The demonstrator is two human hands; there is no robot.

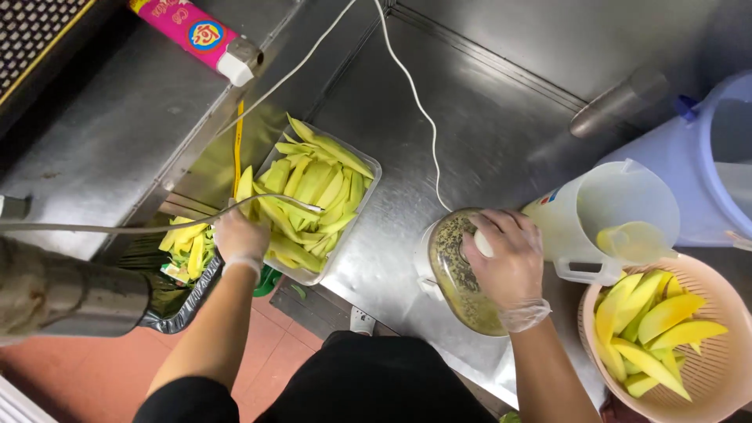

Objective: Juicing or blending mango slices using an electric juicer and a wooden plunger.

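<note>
My right hand (507, 265), in a thin clear glove, grips a white knob on the lid of a blender jar (457, 276) that lies on the steel counter with greenish-brown flecked residue inside. My left hand (239, 235), also gloved, rests at the near left corner of a clear plastic tub (371, 171) filled with yellow-green mango peels. A thin white cable crosses above that hand's fingers. Whether the left fingers hold a peel is hard to tell.
A clear measuring jug (619, 205) with some yellow liquid stands right of the jar. A beige colander (721, 376) holds peeled mango slices. A bin with a black bag (176, 301) holds peels at the left. A blue bucket (724, 157) stands far right.
</note>
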